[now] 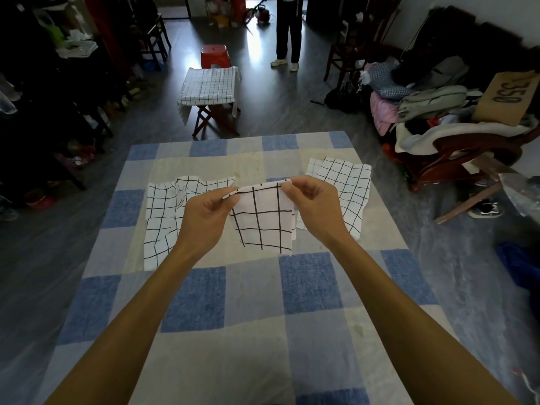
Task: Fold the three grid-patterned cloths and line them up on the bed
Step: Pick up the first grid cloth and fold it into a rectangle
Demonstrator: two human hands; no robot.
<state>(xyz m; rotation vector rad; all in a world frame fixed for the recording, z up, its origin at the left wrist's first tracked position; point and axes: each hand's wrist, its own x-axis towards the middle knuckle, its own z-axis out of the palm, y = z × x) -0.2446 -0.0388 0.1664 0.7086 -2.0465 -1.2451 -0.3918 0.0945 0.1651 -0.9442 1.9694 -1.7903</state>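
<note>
L hand (pixel 209 210) & R hand (pixel 311 197) pinch top edge of folded white black-grid cloth (pixel 264 220), prob. doubled, above blue-checked bed (pixel 251 302) mid.

A cardboard sheet (pixel 508 96) atop the clothes pile (pixel 432 102) bears "750" in dark figures, seen upside down.

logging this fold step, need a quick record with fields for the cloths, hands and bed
bed: blue and cream checked cover
held cloth: looks doubled over, hanging above the bed
left hand: pinches its top left corner
right hand: pinches its top right corner
left cloth: rumpled, lying on the bed
right cloth: lying on the bed, partly behind the right hand
</note>
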